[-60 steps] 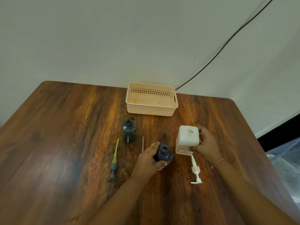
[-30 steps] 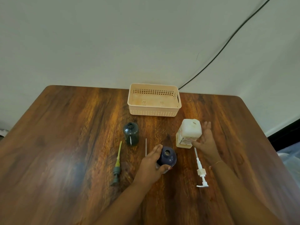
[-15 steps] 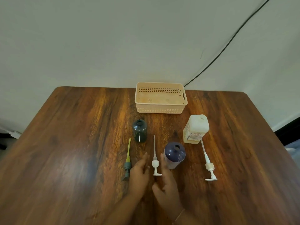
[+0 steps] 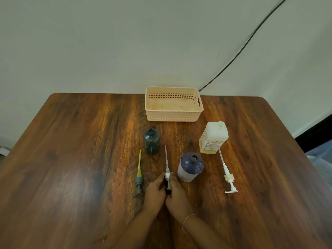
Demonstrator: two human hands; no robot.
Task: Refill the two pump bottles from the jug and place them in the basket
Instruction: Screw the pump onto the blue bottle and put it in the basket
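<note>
- middle pump (image 4: 167, 174): lying flat on the table (image 4: 71, 159), long axis runs near-to-far. Thin tube end points away twd the wall, nozzle end points back twd the person. It sits betw the two bottles' column, just left of the purple bottle.
- left hand (image 4: 154, 192) + right hand (image 4: 177, 194): both low on the table, side by side, palms facing each other w/ the pump's head end between them. Fingertips of both touch the white collar, fingers curled in narrow around it. Looks like a light pinch from both sides, pump not lifted afaict. Forearms come in from the bottom edge and meet in a V; thin bangle on the right wrist.
- purple bottle (image 4: 190, 167): upright, neck open, no pump in it. Just right of the hands, near but not touching.
- green bottle (image 4: 151, 141): upright, open neck too, further back and left of the middle pump's tube tip.
- green pump (image 4: 138, 174): flat on the table left of the hands, yellowish tube pointing away, dark head twd the person. Roughly parallel w/ the middle one.
- white pump (image 4: 226, 173): flat on the right, tube tip pointing up-left at the jug's base, spout end nearest the person. Tilted a bit vs the other two.
- jug (image 4: 213, 137): white, squarish, upright, label facing the camera, right of the bottles.
- basket (image 4: 173, 116): peach plastic, at the far edge of the table, nothing in it.
</note>
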